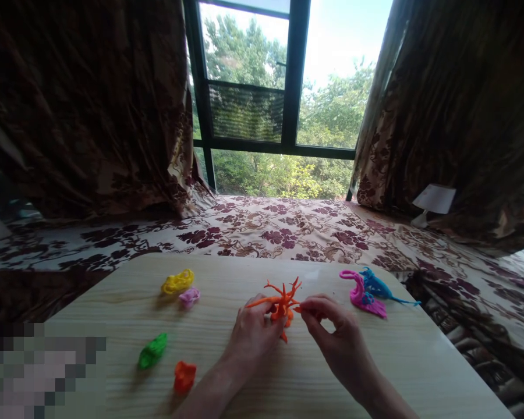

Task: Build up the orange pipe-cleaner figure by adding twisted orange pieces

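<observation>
Over the middle of the pale wooden table (402,361), my left hand (255,326) is closed on an orange modelling clay figure (282,301) with several thin, branching spikes. One long spike points left across the hand. My right hand (334,323) pinches the tip of a short orange spike on the figure's right side between thumb and forefinger. Part of the figure's lower body is hidden behind my left fingers. To the lower left, an orange clay lump (184,377) lies near my left forearm.
Left on the table are a green clay lump (153,351), a yellow clay bundle (177,281) and a small pink piece (189,297). A magenta clay figure (361,294) touches a blue one (378,286) at the right. Behind stand a flowered cloth ledge (279,227) and a white lamp (435,198).
</observation>
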Action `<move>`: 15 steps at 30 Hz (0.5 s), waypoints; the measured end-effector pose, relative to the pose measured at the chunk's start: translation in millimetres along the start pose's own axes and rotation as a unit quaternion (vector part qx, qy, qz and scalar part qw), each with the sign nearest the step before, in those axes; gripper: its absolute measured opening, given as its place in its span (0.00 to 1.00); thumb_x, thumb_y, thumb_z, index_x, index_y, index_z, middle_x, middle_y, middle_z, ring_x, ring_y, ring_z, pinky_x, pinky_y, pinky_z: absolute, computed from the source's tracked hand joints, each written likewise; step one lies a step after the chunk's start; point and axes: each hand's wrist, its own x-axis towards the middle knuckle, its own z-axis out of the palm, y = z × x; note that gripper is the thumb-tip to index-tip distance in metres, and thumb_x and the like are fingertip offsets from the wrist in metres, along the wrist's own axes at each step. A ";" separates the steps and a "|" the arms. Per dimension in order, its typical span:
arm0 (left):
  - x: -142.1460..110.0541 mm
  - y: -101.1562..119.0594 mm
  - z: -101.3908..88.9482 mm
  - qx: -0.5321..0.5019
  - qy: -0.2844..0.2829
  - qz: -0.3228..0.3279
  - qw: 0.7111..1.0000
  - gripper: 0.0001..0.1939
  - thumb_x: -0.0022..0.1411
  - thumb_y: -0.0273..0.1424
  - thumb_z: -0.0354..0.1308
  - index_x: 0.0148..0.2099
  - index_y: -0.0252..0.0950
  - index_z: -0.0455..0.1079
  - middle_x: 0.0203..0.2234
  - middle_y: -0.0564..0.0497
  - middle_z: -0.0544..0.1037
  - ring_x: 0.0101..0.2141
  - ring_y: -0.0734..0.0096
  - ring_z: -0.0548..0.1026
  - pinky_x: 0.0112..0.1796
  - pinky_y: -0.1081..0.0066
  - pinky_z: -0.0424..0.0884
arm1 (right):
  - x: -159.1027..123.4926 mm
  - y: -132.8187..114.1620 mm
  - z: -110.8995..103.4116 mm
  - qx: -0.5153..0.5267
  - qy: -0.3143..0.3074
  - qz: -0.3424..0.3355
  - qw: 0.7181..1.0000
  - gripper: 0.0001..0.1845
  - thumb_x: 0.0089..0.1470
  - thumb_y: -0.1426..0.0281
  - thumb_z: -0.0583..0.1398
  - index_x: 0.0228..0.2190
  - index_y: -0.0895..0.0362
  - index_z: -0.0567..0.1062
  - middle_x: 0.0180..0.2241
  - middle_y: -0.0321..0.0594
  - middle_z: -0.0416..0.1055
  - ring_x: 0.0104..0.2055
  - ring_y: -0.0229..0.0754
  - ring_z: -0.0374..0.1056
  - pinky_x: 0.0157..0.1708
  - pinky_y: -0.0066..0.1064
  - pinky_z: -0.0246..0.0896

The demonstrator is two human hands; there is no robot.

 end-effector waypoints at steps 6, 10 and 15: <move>-9.2 4.6 -23.6 0.155 -0.007 0.041 0.987 0.10 0.54 0.35 0.52 0.33 0.43 0.75 0.30 0.51 0.76 0.35 0.64 0.71 0.39 0.70 0.62 | 1.1 1.6 2.4 -0.020 0.006 -0.008 1.000 0.07 0.51 0.76 0.55 0.31 0.55 0.72 0.29 0.37 0.68 0.30 0.36 0.64 0.29 0.28 0.61; -13.8 8.2 -32.5 0.072 -0.101 0.006 0.992 0.14 0.58 0.37 0.47 0.35 0.43 0.75 0.24 0.54 0.76 0.27 0.68 0.71 0.28 0.74 0.61 | 2.1 -1.5 5.4 -0.056 0.003 -0.024 0.998 0.07 0.52 0.75 0.55 0.31 0.55 0.72 0.31 0.38 0.68 0.32 0.37 0.64 0.30 0.28 0.61; -13.3 14.7 -33.9 -0.038 -0.149 -0.027 0.988 0.13 0.57 0.36 0.49 0.32 0.40 0.74 0.22 0.56 0.74 0.26 0.72 0.69 0.27 0.77 0.60 | 1.2 -1.8 10.6 -0.079 -0.015 -0.032 0.996 0.07 0.53 0.76 0.55 0.33 0.54 0.71 0.32 0.38 0.67 0.34 0.37 0.64 0.33 0.29 0.60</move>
